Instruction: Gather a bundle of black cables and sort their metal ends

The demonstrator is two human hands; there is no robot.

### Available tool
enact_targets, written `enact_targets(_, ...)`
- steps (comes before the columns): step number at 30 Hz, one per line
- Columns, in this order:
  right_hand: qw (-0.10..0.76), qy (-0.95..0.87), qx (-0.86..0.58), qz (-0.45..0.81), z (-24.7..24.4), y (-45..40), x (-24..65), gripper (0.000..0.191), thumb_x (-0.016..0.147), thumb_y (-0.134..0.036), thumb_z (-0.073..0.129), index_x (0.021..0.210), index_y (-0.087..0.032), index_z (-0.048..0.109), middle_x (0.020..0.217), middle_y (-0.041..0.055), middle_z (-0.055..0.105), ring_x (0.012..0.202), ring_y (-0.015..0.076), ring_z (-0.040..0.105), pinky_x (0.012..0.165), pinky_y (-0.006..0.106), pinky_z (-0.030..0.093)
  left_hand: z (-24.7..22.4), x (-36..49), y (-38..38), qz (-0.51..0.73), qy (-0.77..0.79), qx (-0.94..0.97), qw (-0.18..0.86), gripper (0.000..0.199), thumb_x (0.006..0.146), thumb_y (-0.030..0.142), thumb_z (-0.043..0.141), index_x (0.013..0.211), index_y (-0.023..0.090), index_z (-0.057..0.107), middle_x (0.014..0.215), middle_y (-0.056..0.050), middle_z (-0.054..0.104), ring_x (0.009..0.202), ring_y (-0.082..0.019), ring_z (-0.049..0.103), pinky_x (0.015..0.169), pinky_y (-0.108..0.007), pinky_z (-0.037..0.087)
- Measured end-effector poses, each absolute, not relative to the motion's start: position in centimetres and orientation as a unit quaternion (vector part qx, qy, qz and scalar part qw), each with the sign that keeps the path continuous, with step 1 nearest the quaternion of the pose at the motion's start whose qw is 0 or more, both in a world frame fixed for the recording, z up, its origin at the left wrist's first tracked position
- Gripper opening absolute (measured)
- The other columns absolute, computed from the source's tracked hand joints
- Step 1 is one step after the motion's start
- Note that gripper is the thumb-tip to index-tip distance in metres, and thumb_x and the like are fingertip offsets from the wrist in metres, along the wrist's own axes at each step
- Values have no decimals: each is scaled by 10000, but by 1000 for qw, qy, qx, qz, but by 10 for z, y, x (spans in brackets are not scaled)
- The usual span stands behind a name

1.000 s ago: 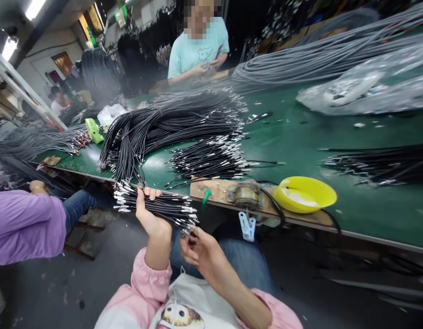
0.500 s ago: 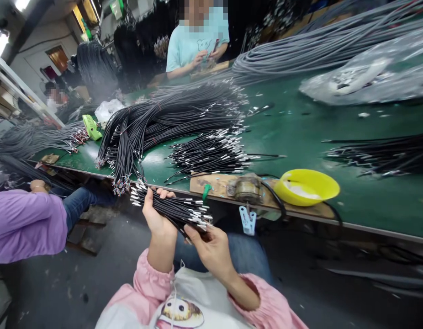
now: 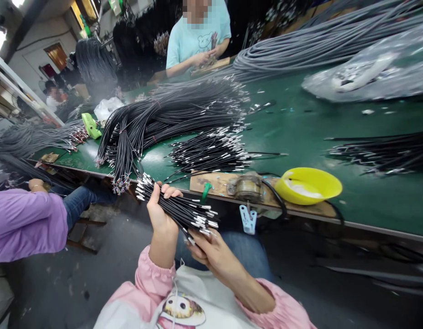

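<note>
A bundle of short black cables [image 3: 179, 208] with white and silver ends is held over my lap, just off the table's front edge. My left hand [image 3: 162, 212] wraps around it near its far-left end, thumb on top. At the lower right end, my right hand [image 3: 209, 249] has its fingers closed on the cable ends from below; its fingertips are partly hidden by the bundle. Beyond my hands, a pile of similar short black cables [image 3: 208, 151] lies on the green table [image 3: 293, 137].
Long tied cables [image 3: 146, 116] lie behind the pile. On the front edge sit a wooden board [image 3: 211, 182], a small metal device [image 3: 247, 187], a blue clip [image 3: 247, 219] and a yellow bowl [image 3: 330, 185]. A co-worker [image 3: 198, 41] works opposite; a purple-sleeved person [image 3: 29, 219] sits left.
Both hands and the bundle have shifted slightly to the right, and the bundle's right end now tilts lower. My right hand has moved down a little. The co-worker's hands opposite have come together.
</note>
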State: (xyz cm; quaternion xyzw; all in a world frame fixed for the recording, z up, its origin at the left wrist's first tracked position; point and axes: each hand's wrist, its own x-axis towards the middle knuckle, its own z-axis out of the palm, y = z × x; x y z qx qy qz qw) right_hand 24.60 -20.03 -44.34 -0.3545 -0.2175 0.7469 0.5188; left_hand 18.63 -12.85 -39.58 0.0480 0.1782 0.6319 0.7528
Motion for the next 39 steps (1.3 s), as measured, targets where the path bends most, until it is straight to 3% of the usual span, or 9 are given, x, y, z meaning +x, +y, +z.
enact_targets(4, 516, -287, -366, 719, -452, -215, 252, 553, 575, -594, 654, 574, -150, 323, 430, -82, 229, 383, 5, 170, 373, 178, 84, -402, 173, -115, 622, 152, 14, 768, 181, 880, 184, 340, 717, 118, 386, 572, 37, 297, 479, -22, 350, 555, -159, 357)
enact_targets(7, 497, -310, -390, 710, -461, -229, 262, 524, 683, -590, 567, 544, -140, 336, 426, -61, 245, 392, 12, 182, 383, 189, 98, -402, 154, -99, 688, 144, 20, 711, 220, 876, 184, 340, 661, 140, 323, 544, 38, 302, 484, -31, 364, 557, -157, 359)
enact_targets(13, 489, -242, -310, 779, -463, -221, 255, 475, 683, -579, 559, 657, -115, 463, 461, -62, 272, 387, 9, 130, 389, 187, 71, -400, 157, -105, 649, 96, 6, 755, 211, 883, 194, 297, 693, 123, 358, 567, 29, 310, 506, -35, 384, 584, -166, 375)
enact_targets(17, 496, -279, -273, 775, -455, -213, 242, 432, 719, -534, 522, 621, -119, 451, 436, -62, 249, 385, 21, 161, 391, 189, 108, -399, 171, -116, 637, 157, 26, 755, 186, 853, 169, 289, 681, 129, 348, 582, 28, 278, 493, -34, 356, 573, -168, 365)
enact_targets(26, 553, -339, -395, 651, -442, -196, 232, 504, 634, -619, 579, 572, -146, 415, 423, -28, 347, 365, 35, 230, 337, 202, 121, -407, 173, -121, 671, 121, 37, 731, 75, 739, 100, 333, 789, 127, 381, 603, 29, 300, 477, -33, 324, 547, -169, 347)
enact_targets(33, 556, -270, -397, 679, -455, -204, 228, 542, 563, -641, 619, 534, -145, 402, 367, -43, 306, 329, 21, 190, 339, 197, 84, -404, 175, -121, 688, 191, -33, 699, 90, 795, 108, 298, 746, 134, 368, 572, 40, 288, 443, -30, 319, 511, -177, 318)
enact_targets(39, 543, -339, -418, 644, -453, -211, 234, 546, 645, -671, 518, 524, -150, 411, 366, -16, 352, 329, 38, 222, 349, 211, 129, -407, 183, -124, 696, 236, 1, 678, 116, 803, 99, 281, 751, 140, 376, 571, 36, 273, 431, -33, 298, 492, -177, 299)
